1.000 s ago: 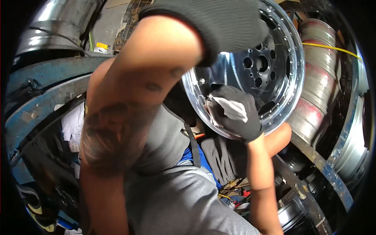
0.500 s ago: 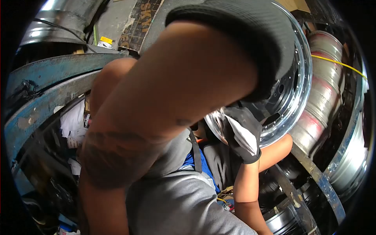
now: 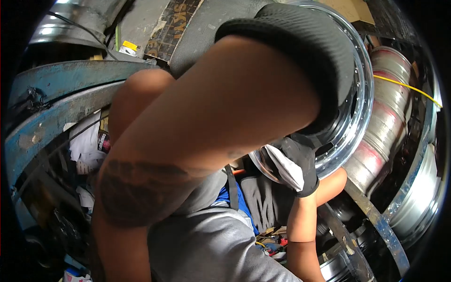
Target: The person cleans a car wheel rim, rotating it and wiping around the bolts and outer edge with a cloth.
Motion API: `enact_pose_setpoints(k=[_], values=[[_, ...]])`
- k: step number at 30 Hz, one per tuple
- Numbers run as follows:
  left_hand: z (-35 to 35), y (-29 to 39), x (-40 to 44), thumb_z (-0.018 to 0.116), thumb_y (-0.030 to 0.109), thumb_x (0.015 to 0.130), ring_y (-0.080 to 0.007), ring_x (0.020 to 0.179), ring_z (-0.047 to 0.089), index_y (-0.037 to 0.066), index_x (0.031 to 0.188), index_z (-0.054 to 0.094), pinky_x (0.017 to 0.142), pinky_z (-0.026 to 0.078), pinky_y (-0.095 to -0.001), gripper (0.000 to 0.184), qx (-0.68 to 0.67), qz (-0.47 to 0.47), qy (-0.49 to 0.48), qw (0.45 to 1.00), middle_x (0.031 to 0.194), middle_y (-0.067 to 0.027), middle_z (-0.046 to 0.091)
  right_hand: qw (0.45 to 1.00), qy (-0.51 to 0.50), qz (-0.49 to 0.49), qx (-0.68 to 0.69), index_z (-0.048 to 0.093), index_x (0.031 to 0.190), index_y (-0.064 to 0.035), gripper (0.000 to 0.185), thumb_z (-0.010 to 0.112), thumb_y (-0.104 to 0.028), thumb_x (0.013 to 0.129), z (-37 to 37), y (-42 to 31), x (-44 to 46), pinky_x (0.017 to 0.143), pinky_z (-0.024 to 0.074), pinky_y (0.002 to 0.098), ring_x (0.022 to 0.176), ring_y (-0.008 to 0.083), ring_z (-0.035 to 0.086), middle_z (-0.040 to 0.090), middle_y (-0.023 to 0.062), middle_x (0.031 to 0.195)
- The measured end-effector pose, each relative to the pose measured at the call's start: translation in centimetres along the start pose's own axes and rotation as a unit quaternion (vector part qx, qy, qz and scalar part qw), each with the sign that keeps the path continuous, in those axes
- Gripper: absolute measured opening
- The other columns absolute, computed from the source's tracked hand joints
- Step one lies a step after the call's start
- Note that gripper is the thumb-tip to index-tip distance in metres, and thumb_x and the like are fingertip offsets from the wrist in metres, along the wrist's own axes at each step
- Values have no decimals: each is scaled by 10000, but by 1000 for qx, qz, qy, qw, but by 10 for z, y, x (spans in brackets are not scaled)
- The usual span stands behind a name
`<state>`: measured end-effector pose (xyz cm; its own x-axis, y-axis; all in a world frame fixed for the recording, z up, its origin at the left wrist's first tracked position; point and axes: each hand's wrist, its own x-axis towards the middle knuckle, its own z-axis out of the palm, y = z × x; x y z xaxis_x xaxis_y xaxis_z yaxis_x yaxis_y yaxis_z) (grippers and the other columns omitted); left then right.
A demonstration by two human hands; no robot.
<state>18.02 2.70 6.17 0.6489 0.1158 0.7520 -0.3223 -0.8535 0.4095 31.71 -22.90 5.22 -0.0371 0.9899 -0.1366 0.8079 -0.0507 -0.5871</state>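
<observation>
A shiny wheel rim [image 3: 366, 80] with small bolts around its edge lies in front of me, partly covered by my arms. My left forearm crosses the view, and a dark ribbed glove covers my left hand [image 3: 305, 51] over the rim; its fingers are hidden. At the rim's near edge is my right hand [image 3: 304, 157] in a dark glove, closed around a folded white cloth [image 3: 285, 168]. The fingertips of that hand are mostly out of sight.
Blue metal bars [image 3: 70, 77] curve along the left. Stacked metal wheel barrels [image 3: 383, 113] stand at the right, crossed by a yellow cord [image 3: 408, 86]. White papers [image 3: 87, 143] lie at the left, a cardboard box [image 3: 350, 10] at the top. Tools [image 3: 272, 243] lie below.
My left hand has moved right and now covers much of the wheel's centre. My right hand, with the white cloth, has shifted slightly down along the rim's near edge.
</observation>
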Motion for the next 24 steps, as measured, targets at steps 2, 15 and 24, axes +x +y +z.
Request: enact_pose_setpoints(k=[2, 15, 24], values=[[0, 0, -2, 718, 124, 876, -372, 1026, 736, -19, 1105, 741, 941, 594, -453, 271, 0, -5, -1, 1000, 1088, -213, 734, 1000, -7, 2, 18, 707, 1241, -55, 363, 729, -101, 881, 0, 1, -1, 715, 597, 402, 835, 333, 754, 738, 144, 981], [-2, 8, -10, 715, 120, 883, -369, 1035, 736, -11, 1113, 744, 952, 592, -453, 266, 4, -28, -2, 1000, 1097, -209, 736, 998, -1, 31, -46, 645, 1161, -63, 311, 710, -137, 866, 10, -20, 14, 689, 558, 464, 797, 361, 686, 608, 141, 887], [-1, 11, -12, 712, 117, 888, -367, 1042, 736, -6, 1118, 746, 959, 590, -453, 263, 2, -29, 1, 1000, 1103, -206, 737, 996, 78, 34, 12, 687, 1066, -39, 334, 725, -29, 734, 17, -19, 18, 670, 562, 431, 785, 347, 693, 658, 135, 934]])
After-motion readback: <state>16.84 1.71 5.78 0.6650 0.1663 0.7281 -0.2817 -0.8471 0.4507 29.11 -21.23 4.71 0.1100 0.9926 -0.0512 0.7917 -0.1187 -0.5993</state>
